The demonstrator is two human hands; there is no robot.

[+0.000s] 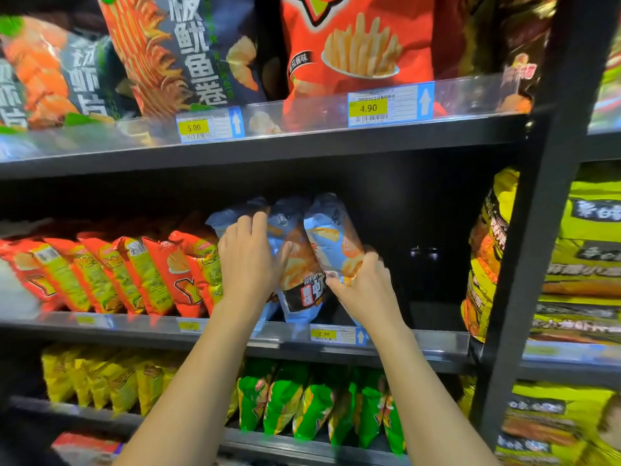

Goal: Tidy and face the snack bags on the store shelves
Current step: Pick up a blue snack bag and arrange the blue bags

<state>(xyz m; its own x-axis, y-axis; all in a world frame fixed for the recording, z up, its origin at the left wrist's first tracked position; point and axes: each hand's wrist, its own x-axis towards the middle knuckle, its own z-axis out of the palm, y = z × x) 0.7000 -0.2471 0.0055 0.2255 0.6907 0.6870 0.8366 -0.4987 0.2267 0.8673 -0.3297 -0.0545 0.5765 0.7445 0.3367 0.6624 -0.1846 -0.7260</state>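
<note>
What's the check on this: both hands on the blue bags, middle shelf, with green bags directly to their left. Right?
One error. The bags directly left of the blue bags are red-orange bags, not green; the green bags sit one shelf lower. The head view shows it. The rest holds: left hand and right hand both grip the blue bags on the middle shelf.

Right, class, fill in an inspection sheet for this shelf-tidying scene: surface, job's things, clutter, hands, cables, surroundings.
Surface: middle shelf, dark gap along its right part.
Job's things: three light blue bags, standing, tilted against each other.
Clutter: nothing seen.
Hands: left hand grips the leftmost bag's top; right hand holds the rightmost bag low down.
Cables: nothing seen.
Surroundings: red bags to the left, green bags below, fries bag above, price tag reading 2.90.
</note>
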